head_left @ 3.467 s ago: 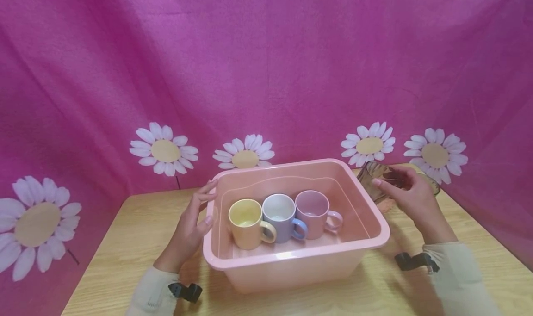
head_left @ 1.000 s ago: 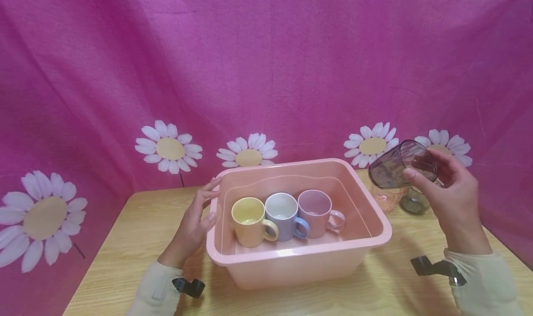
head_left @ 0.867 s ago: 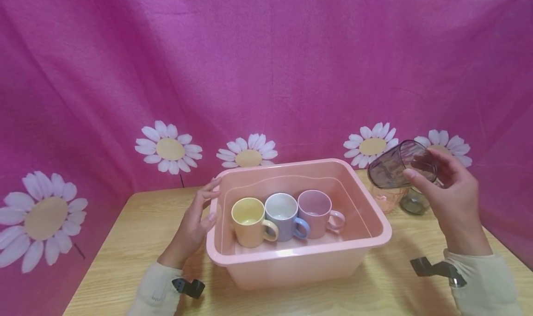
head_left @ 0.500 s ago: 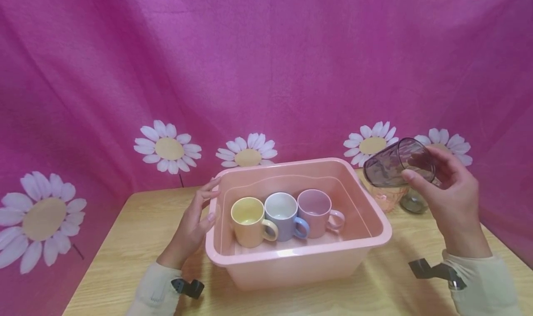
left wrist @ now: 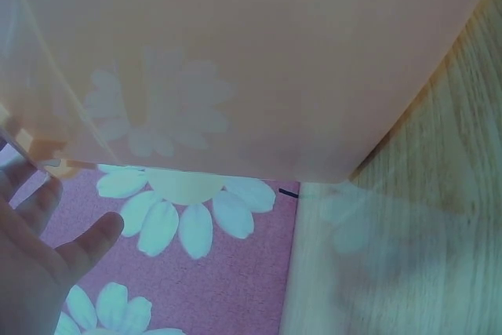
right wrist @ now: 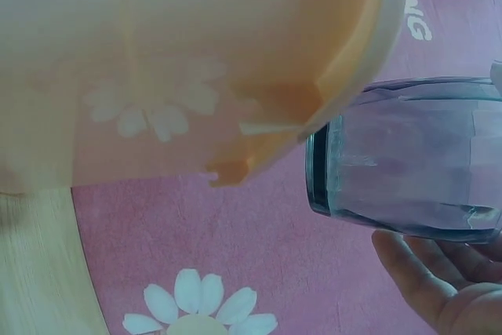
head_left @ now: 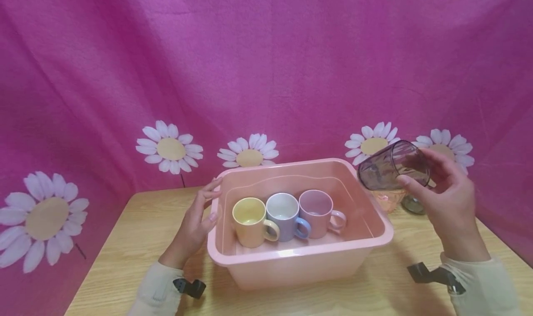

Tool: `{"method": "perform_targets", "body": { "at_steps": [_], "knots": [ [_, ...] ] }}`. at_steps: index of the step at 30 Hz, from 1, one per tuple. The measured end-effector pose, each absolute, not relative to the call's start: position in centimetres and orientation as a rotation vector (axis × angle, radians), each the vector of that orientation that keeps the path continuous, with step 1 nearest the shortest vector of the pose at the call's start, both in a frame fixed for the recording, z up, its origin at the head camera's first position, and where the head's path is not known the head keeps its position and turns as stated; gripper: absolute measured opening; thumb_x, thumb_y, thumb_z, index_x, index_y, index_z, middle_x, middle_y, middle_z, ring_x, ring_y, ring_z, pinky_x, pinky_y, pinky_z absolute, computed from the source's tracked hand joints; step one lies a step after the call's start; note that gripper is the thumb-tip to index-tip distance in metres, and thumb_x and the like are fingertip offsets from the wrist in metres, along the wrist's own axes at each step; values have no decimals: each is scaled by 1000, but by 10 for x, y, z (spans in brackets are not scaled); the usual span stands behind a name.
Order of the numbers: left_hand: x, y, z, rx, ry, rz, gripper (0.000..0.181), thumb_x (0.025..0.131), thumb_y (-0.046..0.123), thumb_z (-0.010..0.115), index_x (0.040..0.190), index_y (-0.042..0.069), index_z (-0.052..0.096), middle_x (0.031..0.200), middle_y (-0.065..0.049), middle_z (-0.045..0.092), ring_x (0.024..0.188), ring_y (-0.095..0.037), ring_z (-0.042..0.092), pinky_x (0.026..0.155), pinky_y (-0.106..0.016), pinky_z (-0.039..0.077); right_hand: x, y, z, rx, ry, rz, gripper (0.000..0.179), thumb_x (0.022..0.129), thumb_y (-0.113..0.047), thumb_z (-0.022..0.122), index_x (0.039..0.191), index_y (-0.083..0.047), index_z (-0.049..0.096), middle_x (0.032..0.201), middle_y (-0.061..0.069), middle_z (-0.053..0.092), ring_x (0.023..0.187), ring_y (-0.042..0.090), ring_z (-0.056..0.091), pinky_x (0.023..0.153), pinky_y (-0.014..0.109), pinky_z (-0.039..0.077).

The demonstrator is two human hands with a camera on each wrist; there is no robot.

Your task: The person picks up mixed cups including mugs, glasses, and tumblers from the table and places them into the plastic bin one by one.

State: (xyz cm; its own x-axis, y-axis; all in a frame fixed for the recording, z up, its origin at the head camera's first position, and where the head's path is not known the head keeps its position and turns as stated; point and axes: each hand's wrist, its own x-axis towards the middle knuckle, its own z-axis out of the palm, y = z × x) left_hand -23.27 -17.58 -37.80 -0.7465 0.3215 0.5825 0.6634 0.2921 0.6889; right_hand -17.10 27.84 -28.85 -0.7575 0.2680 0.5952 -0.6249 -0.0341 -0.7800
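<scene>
My right hand [head_left: 451, 198] grips a smoky grey drinking glass [head_left: 376, 169] near its mouth, thumb on the near side. The glass tilts in the air by the right end of a pink plastic tub [head_left: 300, 256], its base toward the tub, overlapping the rim in the head view. In the right wrist view the glass [right wrist: 408, 154] is beside the tub's corner. My left hand [head_left: 189, 221] rests against the tub's left rim with fingers extended. Inside, in a row, stand a yellow mug [head_left: 246, 232], a blue mug [head_left: 282, 228] and a pink mug [head_left: 314, 226], handles to the right.
Behind my right hand, on the wooden table [head_left: 137, 242], stand a clear orange-pink glass [head_left: 387, 201] and a dark greenish glass [head_left: 412, 206], both partly hidden. A magenta cloth [head_left: 270, 75] with daisies hangs around the table's back and sides.
My right hand has lifted the grey glass from the table beyond the tub, and lately moved it slightly left toward the tub's rim. My left hand stays at the left rim.
</scene>
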Motion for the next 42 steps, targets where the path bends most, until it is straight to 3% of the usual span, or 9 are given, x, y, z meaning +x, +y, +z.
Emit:
{"method": "perform_targets", "body": {
  "at_steps": [14, 28, 42],
  "knots": [
    [-229, -181, -372, -876, -2253, -1438, 42, 88, 19, 50, 129, 8, 45, 155, 0, 32, 145, -23, 21, 106, -62, 31, -170, 260, -293, 485, -1727, 1848, 65, 72, 25, 65, 133, 9, 49, 119, 15, 63, 108, 21, 61, 83, 22, 54],
    [-237, -181, -377, -928, -2231, -1454, 43, 90, 17, 47, 129, 2, 43, 155, -3, 30, 146, -23, 19, 107, -61, 30, -173, 245, -297, 589, -1796, 1857, 69, 70, 26, 66, 134, 8, 46, 119, 18, 61, 110, 22, 60, 85, 27, 53],
    [-235, -177, -379, -941, -2221, -1452, 43, 89, 18, 46, 130, 7, 43, 156, -2, 30, 146, -22, 19, 107, -62, 29, -170, 234, -292, 627, -1993, 1734, 72, 70, 21, 71, 135, 5, 46, 123, 17, 58, 113, 19, 58, 86, 24, 52]
  ]
}}
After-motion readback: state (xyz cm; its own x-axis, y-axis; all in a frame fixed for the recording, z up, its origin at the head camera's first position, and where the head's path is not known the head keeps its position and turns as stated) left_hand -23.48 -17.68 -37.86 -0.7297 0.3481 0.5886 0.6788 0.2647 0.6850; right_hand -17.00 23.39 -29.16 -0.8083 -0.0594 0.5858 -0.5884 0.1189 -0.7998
